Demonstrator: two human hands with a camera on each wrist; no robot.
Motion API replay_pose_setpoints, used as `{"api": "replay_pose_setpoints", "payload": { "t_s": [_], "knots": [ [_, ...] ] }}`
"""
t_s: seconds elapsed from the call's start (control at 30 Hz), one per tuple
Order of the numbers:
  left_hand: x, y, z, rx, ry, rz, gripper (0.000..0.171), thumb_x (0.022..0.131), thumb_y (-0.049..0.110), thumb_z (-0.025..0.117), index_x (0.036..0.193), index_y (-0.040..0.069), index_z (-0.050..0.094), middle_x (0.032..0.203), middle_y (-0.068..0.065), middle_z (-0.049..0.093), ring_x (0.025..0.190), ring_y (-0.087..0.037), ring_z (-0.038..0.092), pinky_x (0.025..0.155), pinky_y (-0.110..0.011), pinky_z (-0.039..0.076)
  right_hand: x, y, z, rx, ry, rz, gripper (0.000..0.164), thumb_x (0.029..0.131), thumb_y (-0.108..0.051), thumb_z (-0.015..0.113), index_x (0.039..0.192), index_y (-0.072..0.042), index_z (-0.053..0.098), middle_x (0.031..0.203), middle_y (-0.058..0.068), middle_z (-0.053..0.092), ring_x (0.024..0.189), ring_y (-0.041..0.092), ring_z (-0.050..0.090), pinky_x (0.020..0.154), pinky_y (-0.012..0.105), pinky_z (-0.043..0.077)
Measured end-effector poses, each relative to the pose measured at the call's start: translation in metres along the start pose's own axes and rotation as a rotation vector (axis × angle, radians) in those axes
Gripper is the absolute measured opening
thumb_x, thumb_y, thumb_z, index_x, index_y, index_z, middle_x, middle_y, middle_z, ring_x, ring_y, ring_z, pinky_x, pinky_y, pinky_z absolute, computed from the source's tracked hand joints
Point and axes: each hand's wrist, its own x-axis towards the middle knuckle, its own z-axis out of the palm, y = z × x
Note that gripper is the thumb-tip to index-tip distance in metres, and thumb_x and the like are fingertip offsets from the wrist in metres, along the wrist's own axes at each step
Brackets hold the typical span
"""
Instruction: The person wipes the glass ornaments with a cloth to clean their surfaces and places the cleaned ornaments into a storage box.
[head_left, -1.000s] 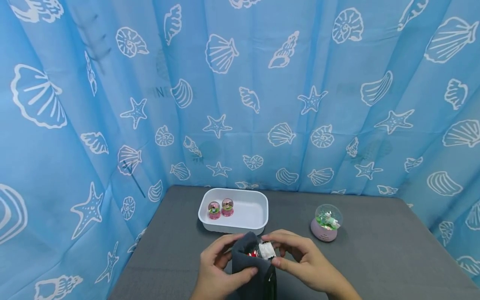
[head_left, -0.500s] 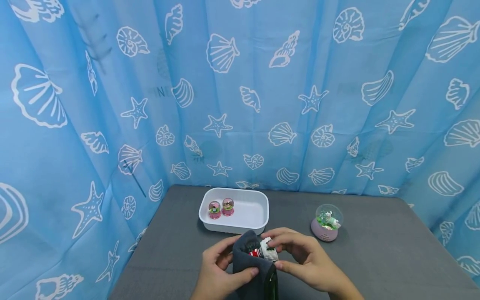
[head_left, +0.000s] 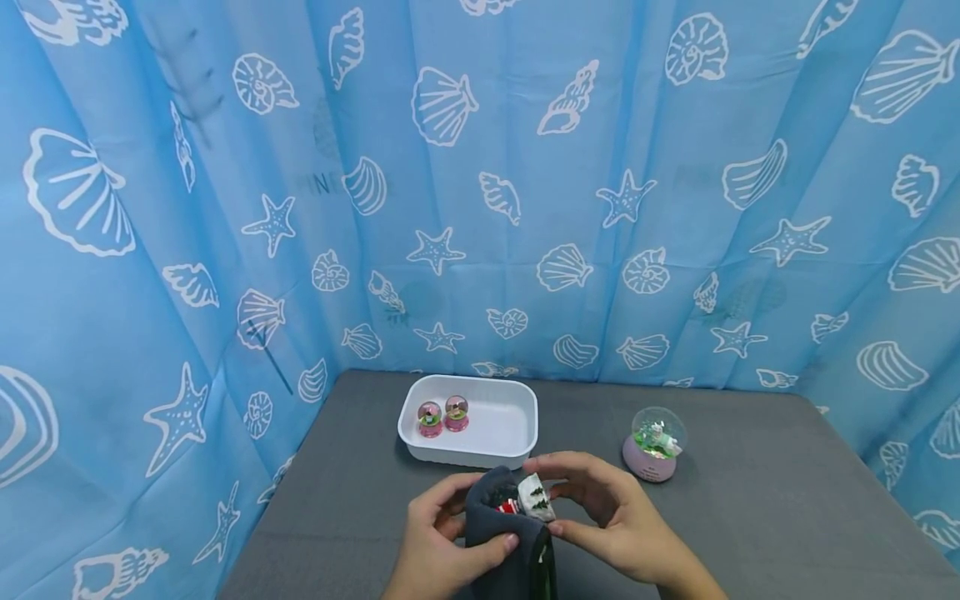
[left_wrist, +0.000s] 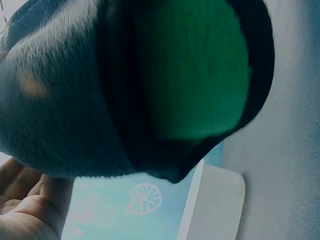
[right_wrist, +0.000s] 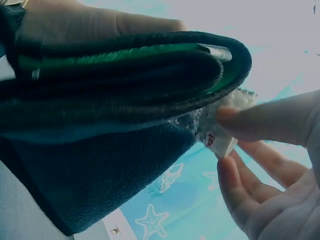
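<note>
A small snow globe (head_left: 535, 498) with a white base lies sideways between my hands, its glass tucked in a dark grey fleecy cloth (head_left: 483, 521). Little green trees decorate the base, and something red shows inside the glass. My left hand (head_left: 435, 537) grips the folded cloth around the glass, thumb on the near side. With thumb and fingertips my right hand (head_left: 611, 517) pinches the white base. In the right wrist view the base (right_wrist: 220, 135) sticks out past the cloth's edge. Bright green lining (left_wrist: 200, 75) shows inside the cloth in the left wrist view.
Behind my hands stands a white tray (head_left: 498, 417) with two small pink snow globes (head_left: 456, 414) at its left end. A larger snow globe (head_left: 654, 446) on a lilac base stands to the right on the grey table (head_left: 750, 500). A blue shell-patterned curtain (head_left: 480, 208) surrounds the table.
The snow globe's white base has turned in my right fingers, so its green trees now show. My right fingers have shifted around the base; my left hand keeps its hold on the cloth.
</note>
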Motion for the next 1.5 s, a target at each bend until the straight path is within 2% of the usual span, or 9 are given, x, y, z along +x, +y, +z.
{"api": "replay_pose_setpoints", "payload": {
  "t_s": [0.13,0.27,0.37,0.6,0.73,0.93,1.13,1.37,1.5],
  "knots": [
    [-0.002,-0.003,0.0,0.014,0.023,0.077,0.053,0.082,-0.001,0.087,0.13,0.009,0.069,0.124,-0.017,0.072,0.107,-0.025,0.076,0.089,-0.038,0.067,0.001,0.0,0.0,0.02,0.019,0.043,0.063,0.088,0.022,0.069,0.147,0.009,0.05,0.148,0.007,0.061,0.132,0.016,0.064,0.101,0.034,0.063],
    [-0.004,-0.004,0.001,0.021,0.05,0.16,0.055,0.079,-0.003,0.088,0.128,0.007,0.069,0.121,-0.018,0.073,0.104,-0.024,0.077,0.088,-0.039,0.067,0.001,0.002,0.0,0.085,0.0,-0.006,0.052,0.091,0.027,0.059,0.141,0.012,0.053,0.143,0.009,0.059,0.129,0.017,0.065,0.103,0.036,0.062],
    [-0.005,-0.003,0.002,0.03,0.05,0.224,0.055,0.077,-0.005,0.089,0.128,0.004,0.068,0.118,-0.02,0.074,0.101,-0.024,0.077,0.086,-0.039,0.067,0.002,0.002,0.001,0.091,0.025,0.019,0.042,0.095,0.025,0.054,0.136,0.013,0.056,0.137,0.01,0.062,0.123,0.016,0.066,0.1,0.034,0.063],
    [-0.005,-0.004,0.003,0.037,0.034,0.322,0.056,0.078,-0.008,0.088,0.129,-0.002,0.066,0.118,-0.022,0.073,0.103,-0.024,0.077,0.086,-0.039,0.067,0.003,-0.003,0.005,-0.013,0.092,0.205,0.025,0.104,0.01,0.054,0.126,0.005,0.065,0.102,0.0,0.074,0.077,0.014,0.073,0.064,0.037,0.066],
    [-0.004,-0.006,0.004,0.05,0.034,0.371,0.058,0.076,-0.009,0.089,0.128,-0.001,0.066,0.119,-0.021,0.074,0.105,-0.025,0.077,0.083,-0.04,0.068,0.004,-0.006,0.006,0.003,0.078,0.219,0.021,0.104,0.009,0.056,0.122,0.005,0.066,0.091,0.003,0.073,0.063,0.019,0.069,0.053,0.039,0.063],
    [-0.002,-0.009,0.003,0.07,0.03,0.429,0.06,0.074,-0.009,0.09,0.128,-0.001,0.066,0.117,-0.021,0.074,0.103,-0.024,0.078,0.079,-0.043,0.068,0.005,-0.007,0.006,0.019,0.042,0.224,0.021,0.103,0.008,0.059,0.123,0.005,0.065,0.101,0.0,0.075,0.075,0.008,0.071,0.058,0.037,0.064],
    [-0.002,-0.008,0.0,0.072,0.018,0.421,0.061,0.073,-0.01,0.09,0.129,-0.001,0.066,0.117,-0.021,0.074,0.103,-0.024,0.078,0.081,-0.042,0.067,0.004,-0.007,0.005,0.032,-0.005,0.18,0.034,0.099,0.014,0.061,0.132,0.008,0.059,0.118,0.002,0.073,0.097,0.013,0.074,0.069,0.039,0.068],
    [-0.002,-0.008,-0.001,0.055,0.001,0.409,0.061,0.076,-0.009,0.089,0.131,-0.001,0.065,0.119,-0.021,0.074,0.104,-0.025,0.078,0.083,-0.042,0.067,0.004,-0.012,0.005,-0.093,0.042,0.246,0.04,0.096,0.01,0.068,0.135,0.001,0.063,0.122,-0.002,0.073,0.098,0.016,0.075,0.075,0.04,0.068],
    [-0.001,-0.01,-0.003,0.037,-0.006,0.429,0.061,0.075,-0.011,0.089,0.131,-0.002,0.065,0.12,-0.023,0.073,0.105,-0.025,0.077,0.083,-0.044,0.067,0.003,-0.013,0.004,-0.089,0.037,0.233,0.044,0.096,0.01,0.069,0.137,-0.002,0.063,0.127,-0.003,0.071,0.1,0.017,0.077,0.073,0.04,0.068]
  ]
}}
